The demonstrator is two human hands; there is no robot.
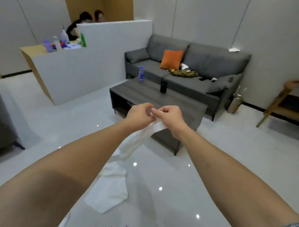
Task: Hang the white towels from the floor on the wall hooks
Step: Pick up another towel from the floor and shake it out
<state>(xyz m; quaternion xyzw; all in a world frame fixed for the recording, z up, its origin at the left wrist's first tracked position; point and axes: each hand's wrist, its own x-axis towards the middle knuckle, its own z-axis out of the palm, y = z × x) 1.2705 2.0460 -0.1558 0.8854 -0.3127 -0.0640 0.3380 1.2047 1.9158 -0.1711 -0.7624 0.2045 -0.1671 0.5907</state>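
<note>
Filling the lower half of the view, the glossy grey floor (211, 167) reflects small ceiling lights. At two o'clock from the hands a grey sofa (189, 75) stands against the wall, with an orange cushion (171, 59) on its seat and an olive bag (184, 73) just beside the cushion. At ten o'clock a white counter (78, 72) carries bottles, and two people sit behind its partition. A dark coffee table (146, 94) stands at twelve o'clock, between the hands and the sofa; on it are a blue-labelled water bottle (141, 73) and a black bottle (163, 86), apart from each other.

A white towel on the floor (107, 192) lies crumpled at six o'clock, below the arms (a second white heap touches its upper edge). The held white towel (139, 138) hangs from the hands down toward seven o'clock, its lower end near the floor heap.

The left hand (139, 115) and the right hand (170, 116) are side by side at the centre, fingertips almost meeting. Both pinch the top edge of the held towel with curled fingers and thumbs.
</note>
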